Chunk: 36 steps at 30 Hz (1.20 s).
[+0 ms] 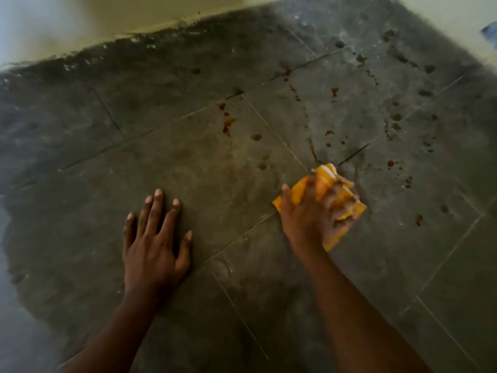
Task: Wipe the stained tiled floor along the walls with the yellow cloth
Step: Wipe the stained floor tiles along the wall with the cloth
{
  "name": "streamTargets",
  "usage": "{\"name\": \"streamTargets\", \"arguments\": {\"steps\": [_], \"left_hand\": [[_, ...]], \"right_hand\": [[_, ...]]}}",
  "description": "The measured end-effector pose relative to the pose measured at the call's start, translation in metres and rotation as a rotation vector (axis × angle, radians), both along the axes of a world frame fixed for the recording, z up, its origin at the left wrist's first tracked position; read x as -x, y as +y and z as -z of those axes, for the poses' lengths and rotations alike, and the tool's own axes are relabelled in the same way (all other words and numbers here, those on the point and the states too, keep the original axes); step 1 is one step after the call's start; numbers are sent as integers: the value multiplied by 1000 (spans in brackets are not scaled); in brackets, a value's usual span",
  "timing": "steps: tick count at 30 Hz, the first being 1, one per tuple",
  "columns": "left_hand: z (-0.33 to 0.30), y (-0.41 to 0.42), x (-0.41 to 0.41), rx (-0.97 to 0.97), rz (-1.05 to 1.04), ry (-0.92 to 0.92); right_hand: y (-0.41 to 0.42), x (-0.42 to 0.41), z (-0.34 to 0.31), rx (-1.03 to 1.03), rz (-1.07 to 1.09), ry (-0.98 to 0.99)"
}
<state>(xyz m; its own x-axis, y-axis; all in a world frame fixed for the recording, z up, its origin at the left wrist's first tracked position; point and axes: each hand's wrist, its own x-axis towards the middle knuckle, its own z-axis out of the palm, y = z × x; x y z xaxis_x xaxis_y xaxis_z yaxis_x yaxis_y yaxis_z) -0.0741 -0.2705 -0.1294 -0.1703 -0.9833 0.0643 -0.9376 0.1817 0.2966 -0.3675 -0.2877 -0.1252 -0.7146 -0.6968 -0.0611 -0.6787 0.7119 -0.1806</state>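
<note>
A folded yellow cloth (pixel 332 181) lies pressed on the dark grey tiled floor (pixel 188 162), right of centre. My right hand (pixel 309 211) lies on top of it with the fingers gripping and covers most of it. My left hand (pixel 153 238) rests flat on the tiles to the left, fingers spread, holding nothing. Reddish-brown stains (pixel 227 122) dot the tiles beyond the cloth, and more drops (pixel 329 133) lie just above it. Dark round spots (pixel 395 117) run along the right side.
A pale wall (pixel 107 20) meets the floor along the top, with dark grime (pixel 161 39) at its foot. A second pale wall (pixel 457 17) closes the top right corner. A lighter, blurred patch of floor (pixel 16 319) lies at the lower left.
</note>
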Motion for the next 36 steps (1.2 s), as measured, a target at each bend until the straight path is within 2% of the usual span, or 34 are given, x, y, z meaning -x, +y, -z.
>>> {"name": "streamTargets", "arguments": {"steps": [3,6,7,9,11,13,16,18,20,23,25,27,30,33,35,36], "left_hand": [[-2,-4,0,-12,-12,-7],[-7,-3,-2,-48,-7,-10],[-6,-5,-2,-44,3,-16],[-2,-19,-6,-26,13,11],[0,-52,-11,-16,13,48],[-2,-82,-17,-43,4,21],[1,-99,-18,-50,-26,-27],[0,-95,-17,-48,-76,-20],[-4,-94,-17,-54,-103,-18],[-4,-98,-17,-78,-95,-16],[-3,-98,-17,-81,-86,-30],[-1,-97,-16,-76,-85,-50],[-1,-102,-14,-55,-110,-65],[-2,-99,-13,-73,-126,-60],[-4,-100,-14,-91,-122,-61],[-5,-100,-14,-101,-120,-60]], "right_hand": [[-15,-47,-3,40,-332,41],[44,-39,-6,-38,-606,98],[59,-24,-4,-60,-599,103],[54,3,-1,-37,-433,102],[7,9,0,9,-251,99],[-51,-13,-3,29,-178,17],[-78,-52,1,41,-378,-1],[-46,-56,1,43,-623,52],[-7,-39,-1,11,-719,68],[-10,-10,1,-26,-521,87],[-62,-17,2,-9,-303,85],[-124,-39,1,49,-203,24],[-177,-80,-1,87,-387,20],[-135,-89,-8,26,-693,67],[-109,-65,-9,-50,-743,51],[-109,-52,-10,-60,-682,44]]}}
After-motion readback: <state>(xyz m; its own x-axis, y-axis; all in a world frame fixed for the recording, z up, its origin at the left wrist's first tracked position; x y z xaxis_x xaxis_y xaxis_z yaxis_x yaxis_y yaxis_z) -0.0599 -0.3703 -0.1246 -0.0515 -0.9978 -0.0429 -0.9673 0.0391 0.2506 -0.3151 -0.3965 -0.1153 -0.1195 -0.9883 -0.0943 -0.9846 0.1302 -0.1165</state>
